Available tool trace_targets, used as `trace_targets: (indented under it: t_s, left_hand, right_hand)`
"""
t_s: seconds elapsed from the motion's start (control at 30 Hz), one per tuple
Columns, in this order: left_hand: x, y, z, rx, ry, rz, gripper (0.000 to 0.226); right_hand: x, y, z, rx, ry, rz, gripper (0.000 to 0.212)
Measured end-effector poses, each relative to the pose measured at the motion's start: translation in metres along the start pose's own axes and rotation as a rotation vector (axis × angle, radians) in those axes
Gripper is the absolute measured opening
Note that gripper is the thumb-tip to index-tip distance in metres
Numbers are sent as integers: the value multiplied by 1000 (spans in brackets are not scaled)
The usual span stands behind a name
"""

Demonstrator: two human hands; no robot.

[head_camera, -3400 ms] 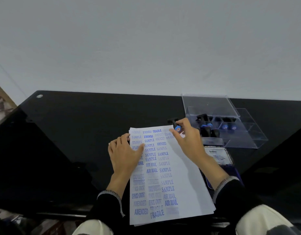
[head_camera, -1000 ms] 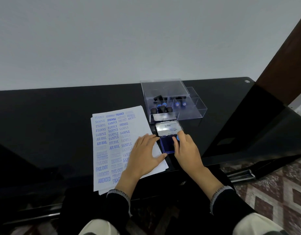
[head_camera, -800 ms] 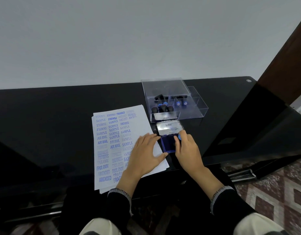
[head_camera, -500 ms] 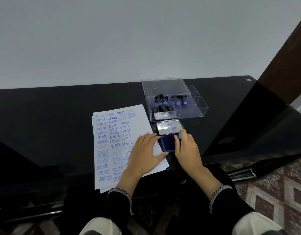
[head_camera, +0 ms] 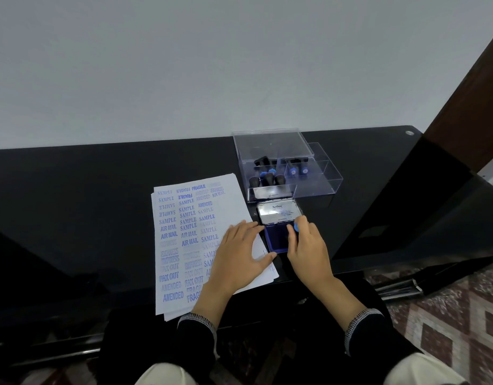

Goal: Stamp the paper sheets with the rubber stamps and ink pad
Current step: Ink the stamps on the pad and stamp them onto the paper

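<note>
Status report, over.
Right hand pinches stamp on ink pad. Left hand flat on sheets. Nothing in the way.

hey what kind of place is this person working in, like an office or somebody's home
Likely a room in a home, though a small office is possible. The work surface is a glossy black table against a plain white wall, with patterned floor tiles and a dark wooden door or frame at right.
</note>
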State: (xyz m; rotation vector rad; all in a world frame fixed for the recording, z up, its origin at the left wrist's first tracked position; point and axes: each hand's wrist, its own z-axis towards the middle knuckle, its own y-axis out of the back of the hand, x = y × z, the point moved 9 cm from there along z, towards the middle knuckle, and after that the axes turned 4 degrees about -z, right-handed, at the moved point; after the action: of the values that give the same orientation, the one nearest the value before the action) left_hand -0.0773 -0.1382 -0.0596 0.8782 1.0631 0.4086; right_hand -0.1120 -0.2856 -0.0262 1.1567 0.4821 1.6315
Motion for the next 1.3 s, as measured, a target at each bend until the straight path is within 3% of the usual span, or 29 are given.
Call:
trace_targets:
  t_s: [0.1,0.27,0.67,0.77,0.9,0.97,1.03,1.2,1.3]
  left_hand:
    - [1,-1,0,-1,-4,9,68]
    - [0,0,0,2,-2,4,68]
    - [0,0,1,27,10,-2,67]
    - [2,1,1,32,17,-4,67]
    - [6,0,3,73,58,-95,61]
    - [8,8,5,55,123,-303,46]
    - [16,31,6,-64,191,-445,32]
    - [69,101,-18,-448,542,-261,24]
    - [99,120,-37,-481,749,-144,35]
  right_hand:
    - [-5,-4,2,41,-37,39,9]
    - [9,4,0,-35,54,-55,12]
    - [-10,-8,23,244,-75,181,13]
    - [-18,2,28,176,-184,306,16]
    - [-14,-2,26,173,-152,261,14]
    - [-11,-7,24,184,-102,166,14]
    - [-4,-10,20,168,-42,56,16]
    - [14,-4,15,60,37,-128,8]
    - [12,-5,17,89,13,-114,8]
